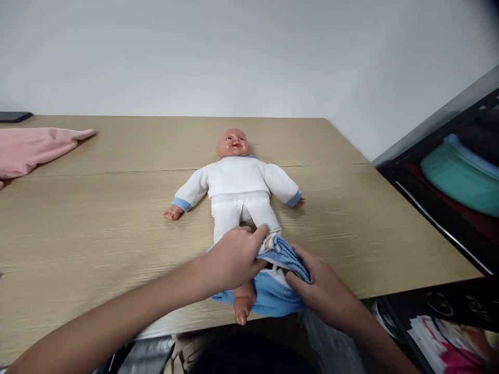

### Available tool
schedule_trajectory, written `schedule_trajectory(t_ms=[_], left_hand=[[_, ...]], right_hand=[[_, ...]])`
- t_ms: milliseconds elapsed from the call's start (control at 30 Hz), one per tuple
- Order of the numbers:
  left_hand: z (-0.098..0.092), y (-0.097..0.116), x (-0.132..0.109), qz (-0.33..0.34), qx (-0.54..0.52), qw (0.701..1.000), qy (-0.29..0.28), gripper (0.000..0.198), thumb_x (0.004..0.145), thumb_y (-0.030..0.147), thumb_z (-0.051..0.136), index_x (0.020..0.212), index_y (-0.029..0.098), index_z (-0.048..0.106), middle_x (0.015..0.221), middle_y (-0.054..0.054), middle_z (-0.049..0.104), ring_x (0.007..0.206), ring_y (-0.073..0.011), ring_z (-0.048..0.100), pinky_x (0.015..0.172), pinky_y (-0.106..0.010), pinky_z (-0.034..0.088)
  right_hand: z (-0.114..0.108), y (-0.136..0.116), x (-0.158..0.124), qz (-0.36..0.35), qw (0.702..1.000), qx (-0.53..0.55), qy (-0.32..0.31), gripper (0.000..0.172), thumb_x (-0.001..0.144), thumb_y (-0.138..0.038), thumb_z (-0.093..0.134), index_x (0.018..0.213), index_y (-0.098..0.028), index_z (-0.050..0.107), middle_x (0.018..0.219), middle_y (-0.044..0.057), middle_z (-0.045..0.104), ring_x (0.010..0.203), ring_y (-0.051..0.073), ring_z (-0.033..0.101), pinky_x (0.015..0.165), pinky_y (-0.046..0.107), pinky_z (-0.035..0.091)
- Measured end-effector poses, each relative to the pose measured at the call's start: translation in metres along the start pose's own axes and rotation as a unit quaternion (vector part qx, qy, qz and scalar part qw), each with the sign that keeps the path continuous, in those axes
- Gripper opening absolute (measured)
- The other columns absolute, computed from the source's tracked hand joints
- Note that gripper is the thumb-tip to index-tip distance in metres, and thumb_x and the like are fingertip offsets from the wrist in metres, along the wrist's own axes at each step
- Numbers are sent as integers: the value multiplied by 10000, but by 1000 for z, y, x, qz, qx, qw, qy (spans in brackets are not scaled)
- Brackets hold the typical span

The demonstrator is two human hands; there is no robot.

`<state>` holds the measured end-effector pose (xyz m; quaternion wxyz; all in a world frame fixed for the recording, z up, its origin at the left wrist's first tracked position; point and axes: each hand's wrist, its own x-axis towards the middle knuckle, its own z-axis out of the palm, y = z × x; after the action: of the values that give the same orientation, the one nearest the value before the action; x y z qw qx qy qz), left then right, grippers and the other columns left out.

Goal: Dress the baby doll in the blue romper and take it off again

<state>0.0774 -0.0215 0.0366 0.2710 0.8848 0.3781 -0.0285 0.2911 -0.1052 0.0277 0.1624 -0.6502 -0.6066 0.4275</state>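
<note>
A baby doll (237, 176) in a white top with blue cuffs lies on its back on the table, head toward the wall. Around its lower legs is a bunched blue and white garment (278, 296). My left hand (241, 254) is closed on the garment's gathered edge, over the doll's legs. On the other side, my right hand (315, 280) pinches the same cloth between thumb and fingers. One bare doll foot (244, 304) sticks out below my left hand; the other foot is hidden by the cloth.
A pink cloth (39, 148) lies on the wooden table (117, 218) at the left, with a dark flat object (15, 117) behind it. To the right stands a black rack (432, 218) with a teal item (460, 176). The table's front edge is close to me.
</note>
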Motion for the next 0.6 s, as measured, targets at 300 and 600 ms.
schedule_trajectory(t_ms=[300, 600], left_hand=[[13, -7, 1, 60, 30, 998, 16, 595, 972, 221, 742, 1519, 133, 522, 1184, -146, 786, 1156, -379, 744, 989, -489, 595], [16, -19, 3, 90, -121, 986, 73, 594, 919, 174, 756, 1467, 188, 526, 1470, -169, 720, 1373, -370, 686, 1159, -540, 551]], right_hand=[[16, 8, -9, 4, 994, -54, 90, 344, 868, -428, 543, 1126, -236, 665, 1146, 111, 722, 1079, 351, 707, 938, 496, 519], [49, 28, -7, -57, 970, 168, 164, 380, 877, -258, 654, 1256, -240, 656, 1155, 46, 755, 1073, 258, 724, 989, 400, 570]])
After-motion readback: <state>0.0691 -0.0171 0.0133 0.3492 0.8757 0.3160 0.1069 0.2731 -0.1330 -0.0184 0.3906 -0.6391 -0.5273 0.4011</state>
